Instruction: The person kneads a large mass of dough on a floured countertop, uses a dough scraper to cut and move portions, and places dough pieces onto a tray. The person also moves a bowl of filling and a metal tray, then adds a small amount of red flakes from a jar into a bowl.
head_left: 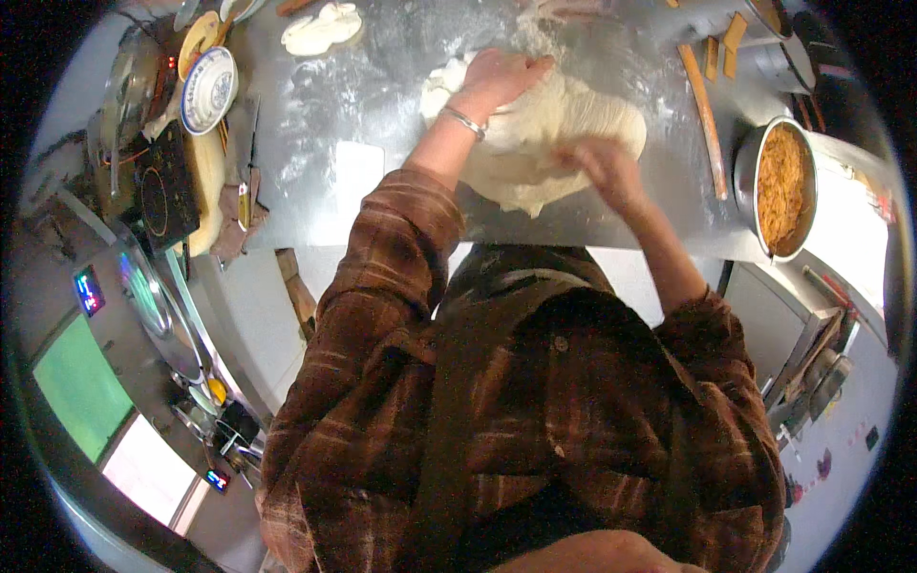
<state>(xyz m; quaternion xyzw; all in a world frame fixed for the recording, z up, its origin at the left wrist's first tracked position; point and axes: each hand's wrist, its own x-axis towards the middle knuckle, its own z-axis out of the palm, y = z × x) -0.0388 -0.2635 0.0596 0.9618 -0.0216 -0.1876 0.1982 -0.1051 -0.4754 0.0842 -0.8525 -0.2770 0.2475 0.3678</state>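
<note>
A large, soft, pale dough (597, 116) lies spread on the floured metal table (306, 181) in front of me. My left hand (501, 80), with a bangle at the wrist, presses onto its upper left part, fingers curled into it and partly hidden. At the lower right edge of the dough is my right hand (611, 174), smeared by motion. Its fingertips touch or nearly touch the dough, and their grip is unclear. A smaller flattened dough piece (322, 29) lies apart at the far left.
On the right stand a metal bowl of orange-brown shredded filling (785, 191) and a long wooden stick (702, 119). At the left are a patterned bowl (209, 91), a knife (254, 143), a brown cloth (232, 224) and a black hotplate (158, 196). The table's near edge runs before my waist.
</note>
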